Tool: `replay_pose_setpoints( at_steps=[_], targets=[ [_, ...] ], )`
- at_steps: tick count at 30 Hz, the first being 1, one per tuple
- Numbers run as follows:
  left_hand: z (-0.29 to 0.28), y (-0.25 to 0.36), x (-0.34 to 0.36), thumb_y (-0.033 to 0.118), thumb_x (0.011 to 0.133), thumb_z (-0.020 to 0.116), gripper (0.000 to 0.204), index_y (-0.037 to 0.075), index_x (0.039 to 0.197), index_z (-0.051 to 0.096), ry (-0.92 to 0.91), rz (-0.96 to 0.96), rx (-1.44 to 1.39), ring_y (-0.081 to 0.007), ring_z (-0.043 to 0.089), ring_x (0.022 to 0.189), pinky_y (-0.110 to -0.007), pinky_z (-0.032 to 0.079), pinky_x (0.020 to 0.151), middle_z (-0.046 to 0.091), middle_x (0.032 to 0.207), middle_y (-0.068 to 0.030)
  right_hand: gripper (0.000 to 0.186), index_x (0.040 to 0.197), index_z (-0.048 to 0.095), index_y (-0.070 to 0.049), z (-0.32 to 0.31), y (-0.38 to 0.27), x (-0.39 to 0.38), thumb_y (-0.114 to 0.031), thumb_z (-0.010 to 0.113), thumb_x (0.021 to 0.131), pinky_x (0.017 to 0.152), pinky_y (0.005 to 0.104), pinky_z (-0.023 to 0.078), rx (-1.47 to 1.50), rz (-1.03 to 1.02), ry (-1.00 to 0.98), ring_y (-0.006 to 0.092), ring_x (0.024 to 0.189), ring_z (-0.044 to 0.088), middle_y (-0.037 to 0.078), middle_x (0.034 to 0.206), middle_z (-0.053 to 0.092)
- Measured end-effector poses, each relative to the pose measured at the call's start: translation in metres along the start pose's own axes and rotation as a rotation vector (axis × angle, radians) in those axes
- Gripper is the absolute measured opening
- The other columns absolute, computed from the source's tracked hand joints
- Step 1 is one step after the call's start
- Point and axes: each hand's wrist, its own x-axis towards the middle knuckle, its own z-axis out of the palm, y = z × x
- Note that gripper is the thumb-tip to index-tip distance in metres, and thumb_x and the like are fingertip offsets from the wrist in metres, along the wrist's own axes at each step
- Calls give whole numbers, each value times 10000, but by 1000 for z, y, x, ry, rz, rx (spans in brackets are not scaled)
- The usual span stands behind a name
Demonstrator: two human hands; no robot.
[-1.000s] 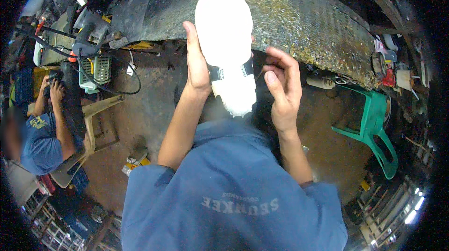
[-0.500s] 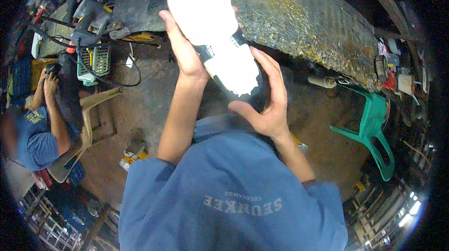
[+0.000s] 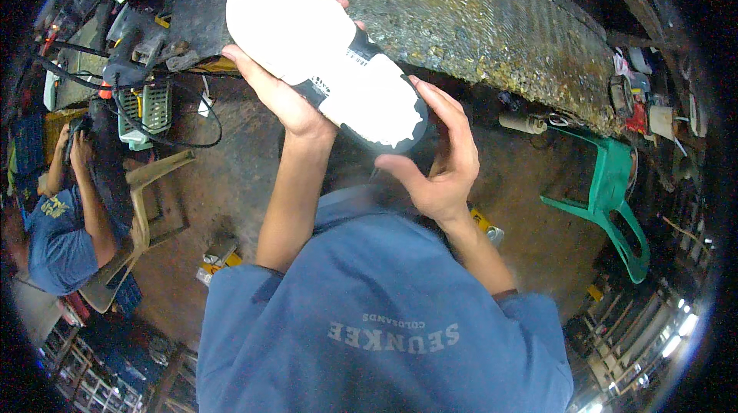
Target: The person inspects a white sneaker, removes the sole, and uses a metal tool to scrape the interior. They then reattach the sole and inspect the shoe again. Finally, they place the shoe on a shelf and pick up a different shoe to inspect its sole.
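My left hand (image 3: 288, 98) holds a white shoe sole (image 3: 284, 17) over the front of the workbench, its fingertips showing past the far edge. The sole lies slanted, its broad end up to the left; dark parts show at its middle and around its narrower lower end, where the white has a ragged edge. My right hand (image 3: 453, 155) curves around that lower end, fingers along the dark right edge and thumb just below it.
The worn, crusted bench (image 3: 507, 36) runs across the top. At left are machinery with hoses (image 3: 123, 67), a green basket (image 3: 154, 117), a beige chair (image 3: 142, 213) and a co-worker (image 3: 65, 236). At right stand a green chair (image 3: 607, 190) and assorted items (image 3: 638, 121).
The sole has turned from upright to slanting, broad end moving left, with my left hand following. My right hand has come from beside the sole to grip around its lower end.
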Motion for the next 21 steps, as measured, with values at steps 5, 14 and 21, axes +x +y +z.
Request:
replay_pose_setpoints(
  at_steps=[5, 14, 21],
  targets=[
    [-2, 1, -4, 872, 975, 178, 1024, 76, 1584, 387, -63, -1, 93, -414, 665, 1182, -593, 588, 943, 615, 1394, -252, 569, 1328, 648, 44, -5, -1, -4, -102, 868, 824, 1126, 416, 463, 315, 134, 51, 323, 1288, 625, 221, 1344, 675],
    [-7, -6, -5, 885, 961, 216, 1051, 64, 1600, 369, -147, -65, -107, -443, 718, 1030, -529, 625, 842, 628, 1343, -339, 222, 1119, 717, 46, -10, 6, -5, 18, 758, 903, 1072, 396, 499, 432, 290, 123, 273, 1203, 666, 217, 1277, 694],
    [-7, -4, -6, 891, 951, 262, 1063, 65, 1615, 345, -159, -64, -165, -461, 718, 1009, -533, 624, 852, 621, 1349, -358, 166, 1097, 712, 42, -8, 4, -4, 23, 728, 932, 1045, 375, 507, 519, 329, 123, 249, 1175, 663, 204, 1240, 693]
  ],
)
